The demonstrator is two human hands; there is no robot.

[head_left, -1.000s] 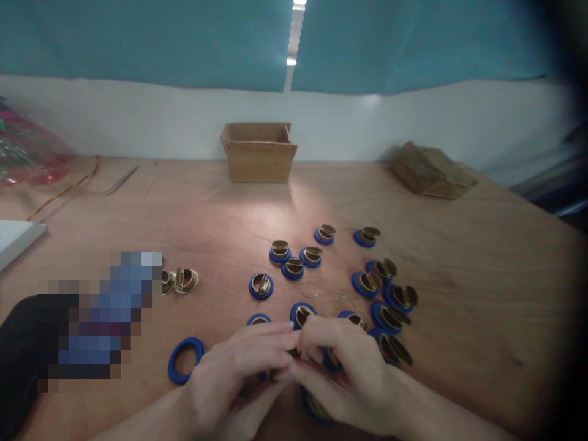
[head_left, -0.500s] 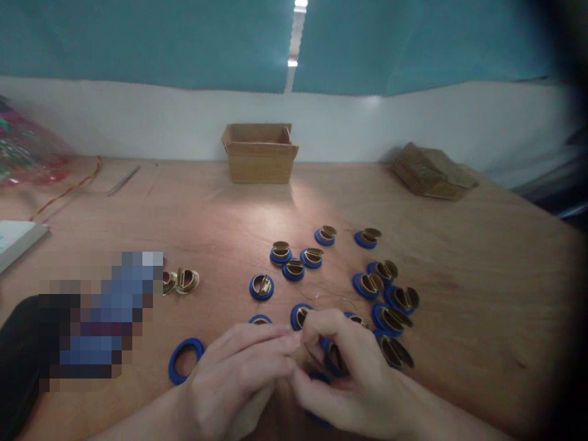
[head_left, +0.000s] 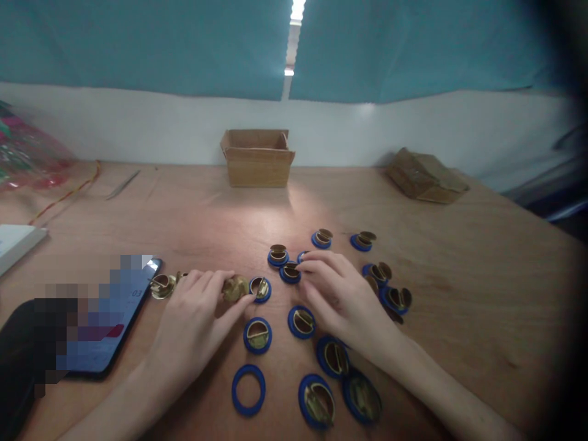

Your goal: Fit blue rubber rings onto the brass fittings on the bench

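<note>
A wooden table (head_left: 482, 294) lies under everything. A cardboard box (head_left: 258, 170) stands behind, open. A phone (head_left: 132, 306) lies near the left hand (head_left: 197, 318). The right hand (head_left: 342, 300), half curled among blue-rimmed gold pieces (head_left: 302, 321), hides some; I can't tell if it holds any. A blue ring (head_left: 236, 391) lies between the arms. The left thumb and fingers pinch a gold disc (head_left: 235, 288).

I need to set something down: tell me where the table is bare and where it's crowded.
Bare: the right of the table, between the brown packet and the right forearm; the strip between the cardboard box and the blue-rimmed pieces. Crowded: around the right hand, and between the phone and left hand, where gold pieces lie.
</note>
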